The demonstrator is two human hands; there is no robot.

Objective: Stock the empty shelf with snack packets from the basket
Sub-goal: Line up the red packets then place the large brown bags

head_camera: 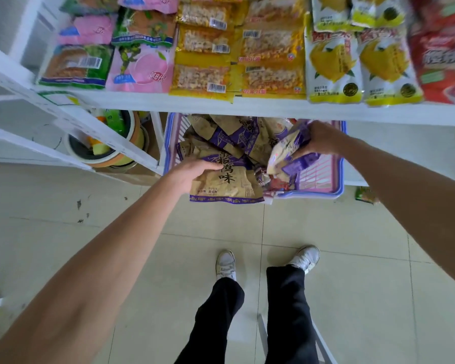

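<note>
At centre frame, the left hand (192, 170) grips a brown packet (225, 183) lying crosswise over the basket (334, 190) rim, the right hand (319, 139) clutches a purple packet (290, 156) above it, under the stocked shelf (247, 103).

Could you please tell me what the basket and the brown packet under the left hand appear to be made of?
The purple-rimmed lattice basket looks like moulded plastic: smooth, slightly glossy slats. The brown purple-trimmed snack packet under the left hand looks like matte, paper-look film, creased; possibly laminated plastic.
</note>
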